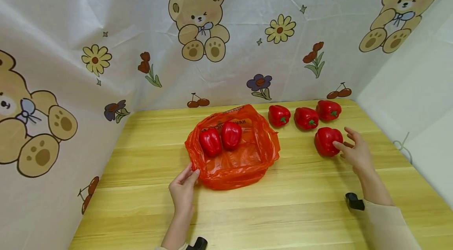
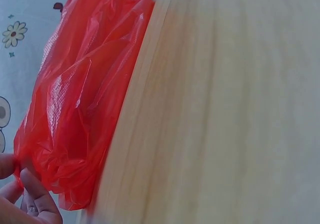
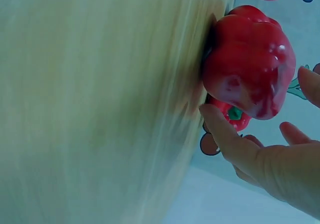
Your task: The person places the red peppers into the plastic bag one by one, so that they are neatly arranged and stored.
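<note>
A red-orange plastic bag [image 1: 230,179] lies spread on the table with its mouth wide, two red bell peppers [image 1: 210,142] inside on its left. My left hand [image 1: 183,189] pinches the bag's near left rim between thumb and fingers; the left wrist view shows the crumpled bag [image 2: 85,99] at those fingertips. On the right, my right hand [image 1: 356,153] is beside the nearest loose bell pepper [image 1: 327,142], fingers spread and thumb at its edge. In the right wrist view this pepper [image 3: 250,61] rests on the table, not gripped.
Behind that pepper lie more red bell peppers: one [image 1: 278,116] beside the bag, another [image 1: 306,118] in the middle and a third [image 1: 328,110] at the back right. A bear-print cloth [image 1: 233,77] hangs along the table's back edge. A white wall [image 1: 417,96] stands on the right.
</note>
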### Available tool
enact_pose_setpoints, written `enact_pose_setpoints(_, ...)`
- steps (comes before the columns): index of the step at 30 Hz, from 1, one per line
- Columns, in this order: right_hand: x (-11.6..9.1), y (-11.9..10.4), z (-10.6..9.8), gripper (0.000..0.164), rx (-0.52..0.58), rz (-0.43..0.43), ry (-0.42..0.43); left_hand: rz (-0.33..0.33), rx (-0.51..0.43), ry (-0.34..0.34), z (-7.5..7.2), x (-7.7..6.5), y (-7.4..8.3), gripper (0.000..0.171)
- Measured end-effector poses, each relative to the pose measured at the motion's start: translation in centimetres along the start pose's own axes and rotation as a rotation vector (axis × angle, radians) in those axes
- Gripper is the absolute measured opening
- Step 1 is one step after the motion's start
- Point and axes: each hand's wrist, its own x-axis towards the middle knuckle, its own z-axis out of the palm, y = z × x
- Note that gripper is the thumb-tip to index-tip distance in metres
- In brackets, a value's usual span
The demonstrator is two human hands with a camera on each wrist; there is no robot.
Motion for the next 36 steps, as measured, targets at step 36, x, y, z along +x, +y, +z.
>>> enact_pose_setpoints(36,0.8,0.9,1.3,0.073,0.202,0.067,-0.005,0.021,-0.016,0.010,-0.1,-0.1,-0.1,0.040)
